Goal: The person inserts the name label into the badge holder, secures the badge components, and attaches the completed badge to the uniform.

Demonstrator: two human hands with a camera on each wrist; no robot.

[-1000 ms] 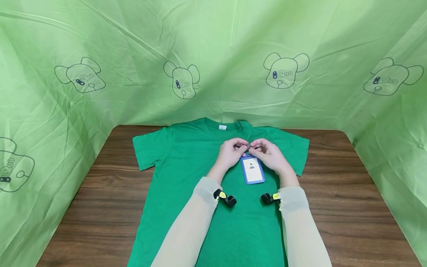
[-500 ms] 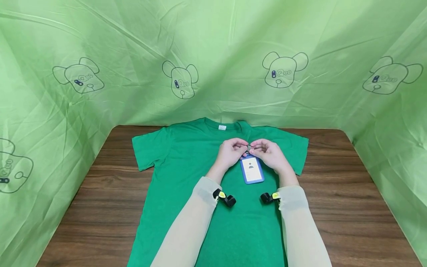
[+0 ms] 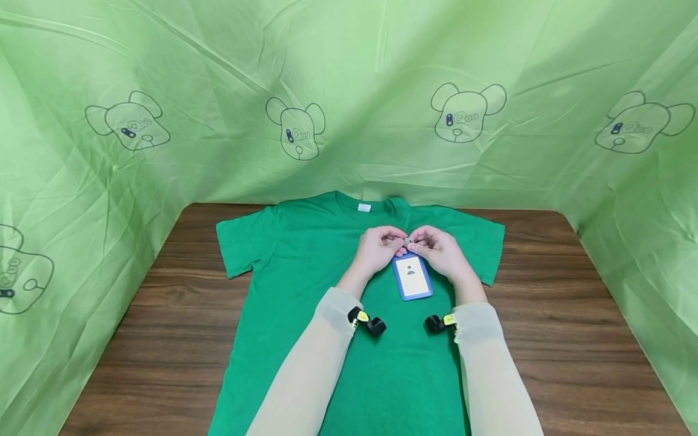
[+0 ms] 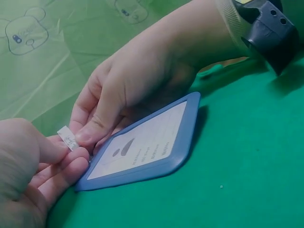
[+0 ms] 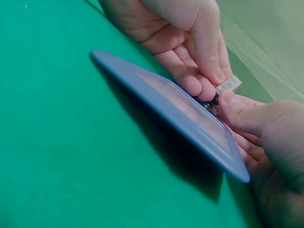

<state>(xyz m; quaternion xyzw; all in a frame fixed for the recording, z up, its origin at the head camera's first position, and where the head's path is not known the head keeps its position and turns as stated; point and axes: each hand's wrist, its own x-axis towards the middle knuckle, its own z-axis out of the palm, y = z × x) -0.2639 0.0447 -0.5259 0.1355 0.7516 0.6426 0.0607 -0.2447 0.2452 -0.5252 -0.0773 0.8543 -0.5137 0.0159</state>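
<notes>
A blue-framed ID badge holder (image 3: pixel 412 277) with a white card hangs from a small silver metal clip (image 4: pixel 69 137) over the chest of a green T-shirt (image 3: pixel 327 266). My left hand (image 3: pixel 377 249) pinches the clip between thumb and fingers from the left. From the other side, my right hand (image 3: pixel 440 254) pinches it too, the fingertips of both hands almost meeting. In the right wrist view the badge holder (image 5: pixel 166 109) tilts, its lower end raised off the cloth above a shadow. Fingers partly cover the clip's lower part and the strap end.
Under the shirt lies a dark wood-grain table (image 3: pixel 556 315). Light green curtains (image 3: pixel 371 79) printed with bear heads hang behind it and at both sides. A white label (image 3: pixel 364 208) sits inside the shirt's collar.
The clip has turned a little between my fingertips and now points more sideways. Both hands stay in nearly the same place, and the badge holder has barely shifted.
</notes>
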